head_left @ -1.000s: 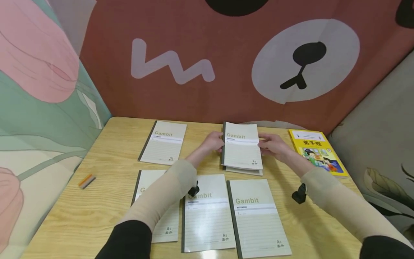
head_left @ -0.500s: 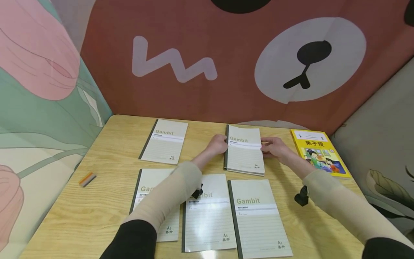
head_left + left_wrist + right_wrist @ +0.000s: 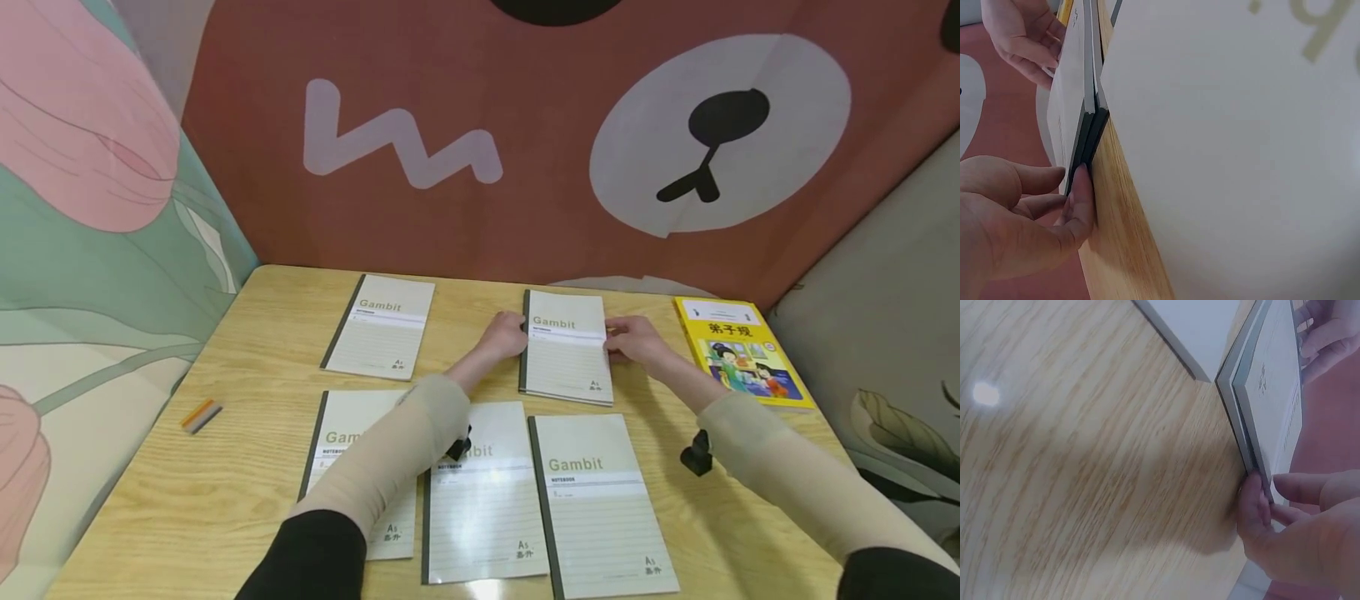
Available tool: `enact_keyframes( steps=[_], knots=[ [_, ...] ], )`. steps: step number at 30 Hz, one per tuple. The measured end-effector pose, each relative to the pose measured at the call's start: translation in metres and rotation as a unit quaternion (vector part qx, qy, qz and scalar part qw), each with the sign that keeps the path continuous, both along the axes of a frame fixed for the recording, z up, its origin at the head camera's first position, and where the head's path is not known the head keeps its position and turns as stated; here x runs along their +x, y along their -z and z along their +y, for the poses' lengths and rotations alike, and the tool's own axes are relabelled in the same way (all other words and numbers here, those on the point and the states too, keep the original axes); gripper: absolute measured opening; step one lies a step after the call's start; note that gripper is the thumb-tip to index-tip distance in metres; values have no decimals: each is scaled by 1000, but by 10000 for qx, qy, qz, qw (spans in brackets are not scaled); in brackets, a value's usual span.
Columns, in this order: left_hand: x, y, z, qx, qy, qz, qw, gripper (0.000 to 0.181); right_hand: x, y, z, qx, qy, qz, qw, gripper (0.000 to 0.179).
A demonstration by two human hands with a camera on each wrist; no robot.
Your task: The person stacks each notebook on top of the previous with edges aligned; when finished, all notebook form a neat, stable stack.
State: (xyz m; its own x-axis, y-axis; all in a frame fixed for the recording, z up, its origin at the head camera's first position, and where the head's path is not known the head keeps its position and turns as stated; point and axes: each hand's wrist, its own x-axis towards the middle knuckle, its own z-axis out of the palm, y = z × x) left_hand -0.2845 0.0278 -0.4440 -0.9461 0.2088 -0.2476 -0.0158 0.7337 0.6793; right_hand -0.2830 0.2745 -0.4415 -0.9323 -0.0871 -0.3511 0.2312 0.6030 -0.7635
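Observation:
Two white Gambit notebooks (image 3: 566,362) with dark spines lie stacked at the back of the table, the upper one almost covering the lower in the head view. My left hand (image 3: 502,336) holds the stack by its spine side, thumb and fingers at the edge. On the opposite side, my right hand (image 3: 636,340) grips the page edges between thumb and fingers. From the left wrist, the two dark spines (image 3: 1088,134) show one against the other, fingertips right at them. A narrow gap shows between the notebooks (image 3: 1250,394) in the right wrist view.
Another Gambit notebook (image 3: 380,333) lies at the back left. Nearer me, a row holds a left notebook (image 3: 390,508) partly under my sleeve, a middle one (image 3: 483,525) and a right one (image 3: 603,517). A yellow picture book (image 3: 738,350) and small orange-grey sticks (image 3: 202,416) flank them.
The upper notebook has come down and lined up with the lower one, which stuck out at the front before. Both hands shifted slightly toward me with it, then stayed still.

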Motion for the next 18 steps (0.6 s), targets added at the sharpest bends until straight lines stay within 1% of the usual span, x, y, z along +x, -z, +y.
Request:
enact_keyframes(
  steps=[4,6,8,12,18],
  knots=[
    [1,0,1,-20,-18,-29,10000,43,2,-1,-5,459,-139,303,9984,53],
    [2,-1,1,-27,-22,-35,10000,41,2,-2,-7,627,-154,378,9972,51],
    [2,-1,1,-58,-23,-49,10000,40,2,-2,-9,684,-126,339,9970,51],
    [4,0,2,-141,-35,-88,9999,41,1,-4,-11,658,-54,171,9977,57],
    [5,0,1,18,-100,-124,9999,36,-1,-8,-9,566,-8,-86,9984,64]
  ],
)
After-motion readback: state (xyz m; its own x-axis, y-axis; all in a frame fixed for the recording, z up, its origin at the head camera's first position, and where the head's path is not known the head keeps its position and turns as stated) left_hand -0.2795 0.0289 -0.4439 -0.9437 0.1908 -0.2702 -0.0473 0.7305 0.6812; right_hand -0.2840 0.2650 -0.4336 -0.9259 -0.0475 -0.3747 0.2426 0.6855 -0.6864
